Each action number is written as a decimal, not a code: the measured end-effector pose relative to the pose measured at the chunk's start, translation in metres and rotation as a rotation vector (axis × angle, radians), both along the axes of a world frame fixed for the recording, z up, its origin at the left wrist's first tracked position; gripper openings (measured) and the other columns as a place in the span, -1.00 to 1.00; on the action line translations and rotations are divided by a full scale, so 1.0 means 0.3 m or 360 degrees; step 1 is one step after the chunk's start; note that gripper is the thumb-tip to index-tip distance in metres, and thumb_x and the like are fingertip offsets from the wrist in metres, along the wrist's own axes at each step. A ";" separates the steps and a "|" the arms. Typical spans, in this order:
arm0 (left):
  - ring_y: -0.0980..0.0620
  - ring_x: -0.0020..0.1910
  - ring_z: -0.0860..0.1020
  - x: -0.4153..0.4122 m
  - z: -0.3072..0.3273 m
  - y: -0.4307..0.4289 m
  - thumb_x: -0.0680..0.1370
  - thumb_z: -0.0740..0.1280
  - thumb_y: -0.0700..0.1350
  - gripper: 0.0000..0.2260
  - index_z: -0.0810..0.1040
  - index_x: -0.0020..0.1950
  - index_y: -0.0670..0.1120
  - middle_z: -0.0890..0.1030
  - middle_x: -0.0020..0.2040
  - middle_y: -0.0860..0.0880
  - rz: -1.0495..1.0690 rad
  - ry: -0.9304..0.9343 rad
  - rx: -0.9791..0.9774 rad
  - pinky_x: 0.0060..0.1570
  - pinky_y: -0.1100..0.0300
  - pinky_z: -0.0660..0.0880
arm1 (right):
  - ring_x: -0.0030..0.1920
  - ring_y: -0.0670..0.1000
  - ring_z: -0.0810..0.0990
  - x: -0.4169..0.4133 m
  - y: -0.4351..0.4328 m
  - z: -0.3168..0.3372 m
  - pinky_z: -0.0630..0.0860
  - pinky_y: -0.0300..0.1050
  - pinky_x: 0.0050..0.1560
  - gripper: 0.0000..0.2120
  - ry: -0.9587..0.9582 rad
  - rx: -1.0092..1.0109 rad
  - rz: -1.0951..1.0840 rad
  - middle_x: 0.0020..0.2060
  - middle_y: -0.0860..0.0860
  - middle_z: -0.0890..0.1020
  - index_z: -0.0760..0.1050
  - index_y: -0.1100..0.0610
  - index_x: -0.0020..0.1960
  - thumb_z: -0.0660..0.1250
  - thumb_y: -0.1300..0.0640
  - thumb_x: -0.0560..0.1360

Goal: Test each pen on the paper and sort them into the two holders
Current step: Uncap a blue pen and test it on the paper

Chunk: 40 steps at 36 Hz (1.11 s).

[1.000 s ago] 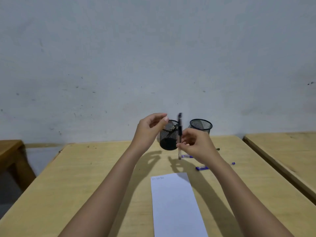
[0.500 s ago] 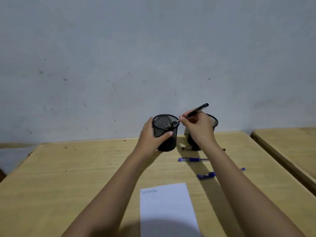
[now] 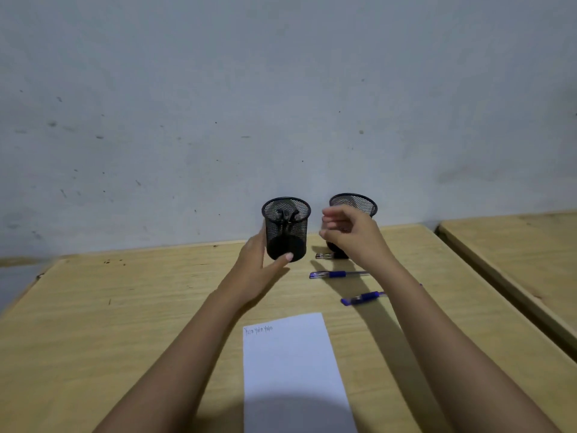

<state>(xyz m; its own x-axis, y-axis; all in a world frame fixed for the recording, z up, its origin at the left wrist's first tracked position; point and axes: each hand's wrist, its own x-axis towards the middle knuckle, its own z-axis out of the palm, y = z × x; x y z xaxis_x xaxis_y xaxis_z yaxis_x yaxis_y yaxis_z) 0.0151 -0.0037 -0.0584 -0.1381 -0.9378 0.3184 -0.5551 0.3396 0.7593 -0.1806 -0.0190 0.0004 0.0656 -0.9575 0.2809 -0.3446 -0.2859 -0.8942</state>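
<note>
Left hand [image 3: 259, 264] cups the round black wire-mesh holder [image 3: 285, 229], pens inside. Right hand [image 3: 349, 235] hovers loosely curled, empty, above smooth wooden table [image 3: 125, 307].

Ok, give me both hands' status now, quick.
Left hand: closed around the left mesh holder, steadying it.
Right hand: open, fingers loosely curled, holding nothing.

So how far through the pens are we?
Done: black pens stand in the left holder, and the paper has test scribbles. In hand: the left hand steadies that holder; the right hand is empty. Left: two blue pens, another by the right holder.
</note>
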 end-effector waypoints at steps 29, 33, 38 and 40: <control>0.03 0.13 0.54 -0.035 0.032 0.246 0.52 0.37 -0.08 -0.69 0.52 0.23 -0.12 0.56 0.16 -0.08 0.0075 0.0211 0.0403 0.13 0.18 0.51 | -0.17 -0.21 0.51 -0.053 0.265 -0.147 0.33 -0.58 -0.16 -0.86 0.0569 -0.0141 0.0004 -0.14 -0.03 0.58 0.65 0.15 -0.04 0.38 0.27 0.43; 0.07 -0.06 0.59 -0.068 0.071 0.277 0.51 0.38 -0.15 -0.79 0.59 0.13 -0.12 0.63 -0.02 -0.07 -0.0015 0.0379 0.0319 -0.15 0.37 0.52 | -0.22 -0.20 0.49 -0.006 0.284 -0.082 0.34 -0.50 -0.16 -0.89 0.0578 -0.0279 0.0145 -0.23 -0.12 0.50 0.65 0.17 -0.06 0.39 0.26 0.43; 0.10 -0.16 0.60 -0.041 0.110 0.311 0.47 0.42 -0.19 -0.87 0.66 0.00 -0.15 0.67 -0.17 -0.07 -0.0004 0.0507 0.0129 -0.10 0.34 0.49 | -0.16 -0.09 0.54 0.011 0.313 -0.028 0.43 -0.34 -0.09 -0.91 0.0623 -0.0444 0.0247 -0.23 -0.11 0.53 0.64 0.13 -0.08 0.41 0.22 0.43; 0.10 -0.17 0.59 -0.024 0.133 0.328 0.46 0.42 -0.21 -0.87 0.66 -0.01 -0.16 0.67 -0.20 -0.07 -0.0014 0.0559 0.0100 -0.07 0.30 0.49 | -0.16 -0.06 0.55 0.010 0.325 -0.010 0.46 -0.29 -0.10 -0.92 0.0599 -0.0470 0.0259 -0.23 -0.09 0.54 0.64 0.12 -0.09 0.42 0.21 0.42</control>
<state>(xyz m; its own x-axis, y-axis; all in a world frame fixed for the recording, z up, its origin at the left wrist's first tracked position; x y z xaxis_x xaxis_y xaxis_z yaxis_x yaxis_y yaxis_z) 0.0078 0.0947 -0.0185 -0.0387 -0.9563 0.2898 -0.2540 0.2899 0.9227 -0.1776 0.0785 -0.0026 0.3563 -0.8096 0.4665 -0.5575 -0.5848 -0.5892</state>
